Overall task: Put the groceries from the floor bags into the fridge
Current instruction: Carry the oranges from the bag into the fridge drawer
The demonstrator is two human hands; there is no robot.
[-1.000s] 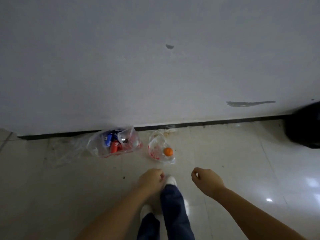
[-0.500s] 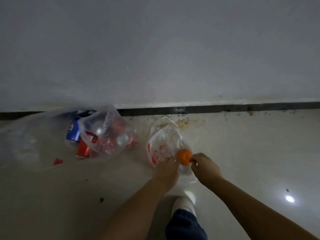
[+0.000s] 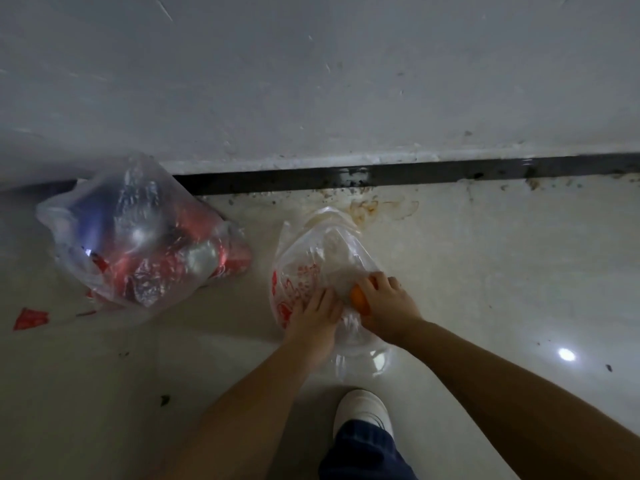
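Two clear plastic bags lie on the tiled floor by the wall. The left bag (image 3: 138, 237) holds red, blue and silver cans. The right bag (image 3: 318, 258), printed in red, holds an orange (image 3: 359, 298). My right hand (image 3: 388, 306) is curled over the orange and grips it at the bag's mouth. My left hand (image 3: 313, 318) presses on the plastic of that bag just left of the orange, fingers fairly straight. The fridge is out of view.
A white wall (image 3: 311, 81) with a black skirting strip (image 3: 381, 174) runs across behind the bags. My white shoe (image 3: 362, 410) stands just below the right bag. A red scrap (image 3: 29, 318) lies at far left. Stained floor tile (image 3: 502, 271) extends to the right.
I have bent closer to the floor, so the bags look larger. Both hands reached down to the right bag; my right hand now grips the orange and my left rests on the plastic.
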